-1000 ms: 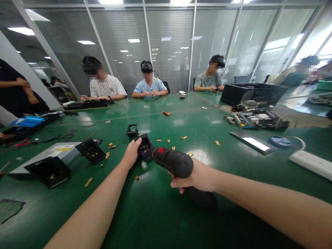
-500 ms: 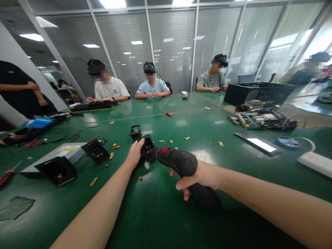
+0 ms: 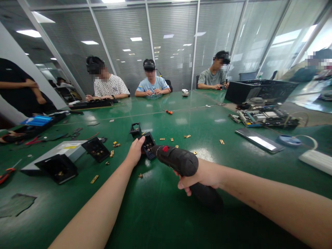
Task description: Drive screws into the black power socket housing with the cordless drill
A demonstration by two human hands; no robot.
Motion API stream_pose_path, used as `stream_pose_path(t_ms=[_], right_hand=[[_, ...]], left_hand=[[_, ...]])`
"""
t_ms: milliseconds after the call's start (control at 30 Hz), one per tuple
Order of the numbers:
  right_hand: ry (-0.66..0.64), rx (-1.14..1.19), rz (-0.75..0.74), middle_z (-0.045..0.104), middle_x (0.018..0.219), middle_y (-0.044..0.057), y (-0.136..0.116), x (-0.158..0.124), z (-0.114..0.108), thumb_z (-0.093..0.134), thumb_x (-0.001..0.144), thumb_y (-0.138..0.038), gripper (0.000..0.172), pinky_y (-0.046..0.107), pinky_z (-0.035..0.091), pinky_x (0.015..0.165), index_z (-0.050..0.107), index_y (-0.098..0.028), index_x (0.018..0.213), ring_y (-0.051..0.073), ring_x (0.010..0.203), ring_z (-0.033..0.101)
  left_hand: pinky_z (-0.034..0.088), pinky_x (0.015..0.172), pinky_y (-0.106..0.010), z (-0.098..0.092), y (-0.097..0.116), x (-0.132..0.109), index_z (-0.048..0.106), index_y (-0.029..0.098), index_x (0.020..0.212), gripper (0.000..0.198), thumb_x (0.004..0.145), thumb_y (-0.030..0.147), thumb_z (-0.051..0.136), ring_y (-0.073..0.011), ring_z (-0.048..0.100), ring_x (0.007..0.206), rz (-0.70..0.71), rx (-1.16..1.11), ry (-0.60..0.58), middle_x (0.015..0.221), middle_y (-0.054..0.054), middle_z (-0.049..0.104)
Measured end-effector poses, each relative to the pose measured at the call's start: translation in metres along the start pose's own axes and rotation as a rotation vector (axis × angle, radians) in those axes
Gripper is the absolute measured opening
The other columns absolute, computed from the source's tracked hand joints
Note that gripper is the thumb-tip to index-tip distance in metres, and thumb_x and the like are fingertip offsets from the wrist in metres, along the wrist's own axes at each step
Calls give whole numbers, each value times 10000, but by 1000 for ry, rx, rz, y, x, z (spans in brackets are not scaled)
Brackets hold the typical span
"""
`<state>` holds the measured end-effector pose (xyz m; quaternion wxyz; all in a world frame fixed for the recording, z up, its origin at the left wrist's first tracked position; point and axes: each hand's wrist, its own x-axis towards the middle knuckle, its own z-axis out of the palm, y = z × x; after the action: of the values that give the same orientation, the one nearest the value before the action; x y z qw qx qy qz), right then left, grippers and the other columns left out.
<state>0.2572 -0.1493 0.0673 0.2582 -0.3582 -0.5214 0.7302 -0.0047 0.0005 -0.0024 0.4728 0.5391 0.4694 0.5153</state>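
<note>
My left hand [image 3: 135,153] grips a small black socket block [image 3: 148,145] with brass contacts, holding it tilted on the green table [image 3: 160,214]. My right hand [image 3: 201,176] is wrapped round the handle of a black electric screwdriver [image 3: 178,162] with a red switch. The screwdriver's nose points into the block's open face. Several loose brass pieces [image 3: 187,136] lie on the table just beyond the block.
A second small black frame [image 3: 135,129] stands behind the block. Two black panels [image 3: 96,149] [image 3: 57,168] and a silver drive [image 3: 58,151] lie left. A circuit board [image 3: 267,117], black case [image 3: 259,90], metal plate [image 3: 259,140] and power strip [image 3: 315,161] sit right. Several people sit at the far side.
Both hands stay on the block and the screwdriver. My right fingers have closed tighter round the handle. The view has shifted slightly.
</note>
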Motion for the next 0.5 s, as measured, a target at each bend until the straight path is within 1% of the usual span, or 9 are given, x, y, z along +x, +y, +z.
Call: stream_pose_path(t_ms=[100, 267, 333, 500], right_hand=[[-4, -10, -10, 592, 669, -55, -2, -1, 1, 782, 578, -99, 422, 252, 523, 444, 568, -171, 935, 124, 462, 611], [-22, -67, -16, 602, 598, -47, -4, -2, 0, 777, 604, -108, 324, 244, 511, 462, 552, -159, 831, 132, 468, 618], [-34, -87, -20, 608, 576, -43, -5, -2, 0, 782, 610, -113, 311, 240, 509, 469, 544, -158, 805, 135, 468, 624], [-24, -67, -13, 615, 606, -49, -8, -2, 1, 772, 606, -106, 341, 239, 508, 457, 547, -165, 856, 136, 465, 627]], left_hand=[[546, 652, -343, 0, 0, 0, 633, 152, 1002, 558, 760, 654, 613, -227, 664, 757, -3, -9, 2, 869, -69, 688], [546, 659, -344, 2, 1, 0, 640, 148, 1016, 577, 753, 660, 614, -232, 671, 765, -12, -9, -5, 889, -78, 700], [546, 660, -342, 2, 0, 0, 644, 142, 1031, 589, 754, 661, 610, -234, 674, 775, -2, -7, -6, 909, -87, 705], [543, 659, -341, 1, 0, 1, 645, 140, 1053, 598, 760, 659, 607, -233, 674, 770, 4, -4, -4, 910, -87, 708]])
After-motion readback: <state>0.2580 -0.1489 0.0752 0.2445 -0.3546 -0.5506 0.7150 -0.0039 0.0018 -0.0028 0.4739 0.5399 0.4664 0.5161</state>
